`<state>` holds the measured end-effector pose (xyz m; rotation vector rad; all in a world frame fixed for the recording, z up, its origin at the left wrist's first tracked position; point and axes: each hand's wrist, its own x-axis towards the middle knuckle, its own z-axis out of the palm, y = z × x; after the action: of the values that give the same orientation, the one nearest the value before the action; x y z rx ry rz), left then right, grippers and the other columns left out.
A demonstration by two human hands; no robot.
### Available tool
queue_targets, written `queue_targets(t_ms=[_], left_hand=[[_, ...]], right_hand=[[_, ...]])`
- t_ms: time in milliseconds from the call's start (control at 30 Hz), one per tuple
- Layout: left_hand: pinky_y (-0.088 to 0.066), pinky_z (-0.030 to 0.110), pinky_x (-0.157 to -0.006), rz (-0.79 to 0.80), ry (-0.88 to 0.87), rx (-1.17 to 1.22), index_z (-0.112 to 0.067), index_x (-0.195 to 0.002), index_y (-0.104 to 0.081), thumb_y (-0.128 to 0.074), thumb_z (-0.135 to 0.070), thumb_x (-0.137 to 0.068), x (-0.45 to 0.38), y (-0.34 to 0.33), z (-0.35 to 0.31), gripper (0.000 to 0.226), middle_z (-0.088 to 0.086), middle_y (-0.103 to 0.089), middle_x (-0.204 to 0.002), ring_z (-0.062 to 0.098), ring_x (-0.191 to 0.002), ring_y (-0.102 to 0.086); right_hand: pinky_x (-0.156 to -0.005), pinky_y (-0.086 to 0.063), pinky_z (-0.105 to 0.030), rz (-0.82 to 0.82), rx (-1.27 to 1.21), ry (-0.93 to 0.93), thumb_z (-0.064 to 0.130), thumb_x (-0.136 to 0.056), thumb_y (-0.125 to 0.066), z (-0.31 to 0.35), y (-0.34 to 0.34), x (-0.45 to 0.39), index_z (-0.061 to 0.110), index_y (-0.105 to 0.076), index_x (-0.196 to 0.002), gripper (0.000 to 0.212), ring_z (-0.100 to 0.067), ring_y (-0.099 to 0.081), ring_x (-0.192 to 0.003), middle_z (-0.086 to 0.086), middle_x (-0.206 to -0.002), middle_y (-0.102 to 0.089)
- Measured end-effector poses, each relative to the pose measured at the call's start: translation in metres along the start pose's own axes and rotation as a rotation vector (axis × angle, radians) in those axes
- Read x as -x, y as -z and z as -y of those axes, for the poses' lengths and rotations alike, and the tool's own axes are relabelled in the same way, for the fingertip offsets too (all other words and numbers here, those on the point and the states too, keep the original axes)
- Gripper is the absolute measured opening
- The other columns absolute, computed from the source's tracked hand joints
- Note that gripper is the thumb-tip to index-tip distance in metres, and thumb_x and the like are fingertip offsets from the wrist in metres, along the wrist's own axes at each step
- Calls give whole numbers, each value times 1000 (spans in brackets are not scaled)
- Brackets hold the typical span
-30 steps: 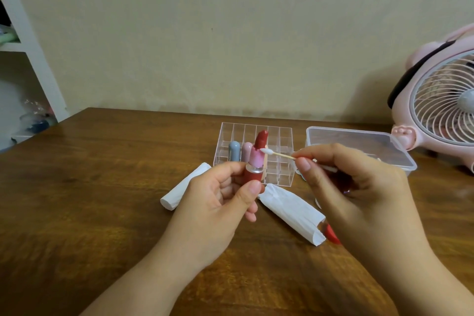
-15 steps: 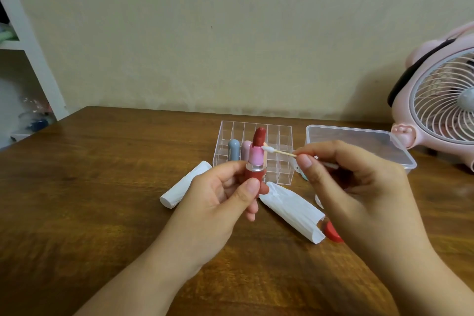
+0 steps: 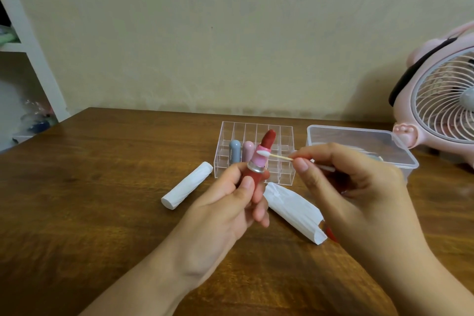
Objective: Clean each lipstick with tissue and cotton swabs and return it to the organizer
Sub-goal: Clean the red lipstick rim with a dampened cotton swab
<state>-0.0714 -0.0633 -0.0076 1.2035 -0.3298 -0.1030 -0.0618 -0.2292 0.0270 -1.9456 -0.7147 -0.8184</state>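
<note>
My left hand (image 3: 225, 202) grips an uncapped red lipstick (image 3: 260, 161), tilted a little to the right, with its red bullet raised above a pink collar. My right hand (image 3: 341, 177) pinches a cotton swab (image 3: 275, 155) whose white tip touches the pink collar. Behind them stands the clear organizer (image 3: 284, 161) holding a blue-grey lipstick (image 3: 234, 150) and a pink lipstick (image 3: 247, 151). A rolled tissue (image 3: 187, 188) lies to the left. A second, crumpled tissue (image 3: 295, 209) lies under my right hand, beside a red cap (image 3: 331, 233) that my wrist partly hides.
A clear plastic box (image 3: 359, 143) sits behind my right hand. A pink desk fan (image 3: 441, 100) stands at the far right. The wooden table (image 3: 89, 213) meets a beige wall. A white shelf (image 3: 23, 54) rises at the left edge.
The swab tip moved down the lipstick from the red bullet to the pink collar. My left hand tilted the lipstick slightly and brought it nearer.
</note>
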Motion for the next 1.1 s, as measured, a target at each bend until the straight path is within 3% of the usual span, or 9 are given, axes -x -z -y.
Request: queue_targets(t_ms=[133,267,533,633,767,1100], left_hand=[[-46,28,-61,-10,-14,89,-22,-88,-69,-60,-39,-73,0,-2,0,25,-3,-47,-67,11,-59,-46],[-46,27,-60,-18,-10,68,-27,-84,-70,-57,-33,-78,-2,-2,1,16,-5,-46,-66,10,-59,-45],[-46,26,-59,-15,-10,127,-24,-86,-69,-59,-34,-75,-1,-3,0,18,-4,-47,-65,10,-57,-45],[-45,27,-61,-5,1,154,-17,-96,-65,-54,-29,-81,1,-4,-2,22,-1,-43,-67,12,-59,-43],[-44,28,-60,4,-2,191,-19,-80,-69,-51,-27,-82,3,-6,-5,19,0,-44,-67,13,-59,-41],[-45,29,-60,38,23,274,-16,-82,-69,-55,-27,-80,3,-6,-5,17,3,-43,-67,14,-57,-43]], right_hand=[[-39,-42,-25,-15,1,3,41,-84,-53,3,1,0,34,-61,-91,12,-6,-53,-47,16,-74,-62],[-38,-41,-27,-31,1,11,41,-85,-54,4,0,1,34,-62,-91,12,-8,-52,-45,15,-70,-61],[-39,-43,-26,-15,10,18,40,-85,-54,5,1,1,34,-61,-94,13,-6,-55,-51,17,-76,-62],[-39,-42,-26,-20,-1,7,40,-84,-54,5,2,1,33,-62,-92,13,-8,-53,-47,13,-72,-61],[-38,-42,-31,-30,-15,-5,38,-84,-53,4,4,1,32,-62,-87,11,-13,-53,-46,8,-69,-61],[-39,-41,-35,-24,-26,-10,39,-84,-55,3,3,1,31,-62,-85,11,-16,-49,-45,1,-64,-59]])
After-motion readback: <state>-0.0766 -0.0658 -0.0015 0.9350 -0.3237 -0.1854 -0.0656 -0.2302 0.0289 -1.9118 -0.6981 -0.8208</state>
